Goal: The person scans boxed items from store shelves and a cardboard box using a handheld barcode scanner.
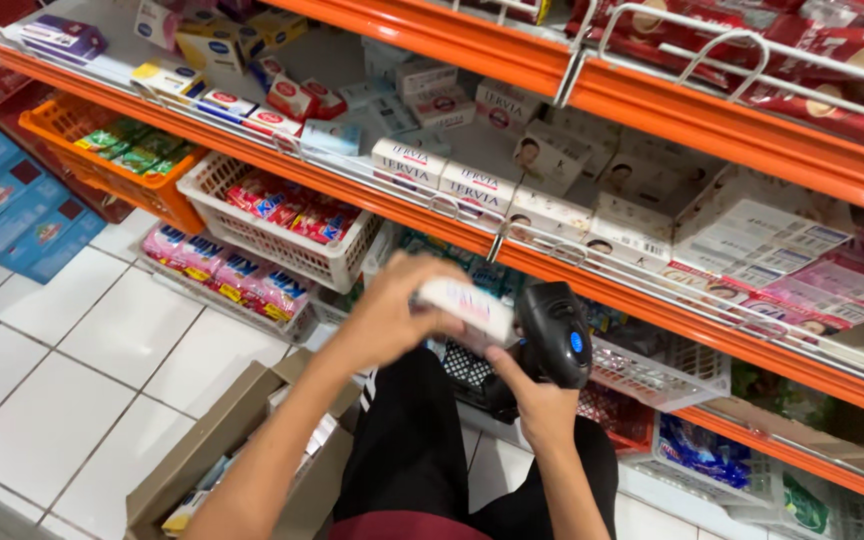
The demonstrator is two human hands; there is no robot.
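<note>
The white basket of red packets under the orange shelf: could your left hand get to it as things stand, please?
Probably not right away. The left hand is closed around a small white box beside the black scanner in the right hand. The white basket itself sits open-topped to the left, with nothing between.

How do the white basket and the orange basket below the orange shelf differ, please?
The white basket holds red and pink packets; the orange basket holds green ones. The white basket sits nearer the left hand and its small white box; the orange basket lies farther left. Both are plastic lattice baskets.
</note>
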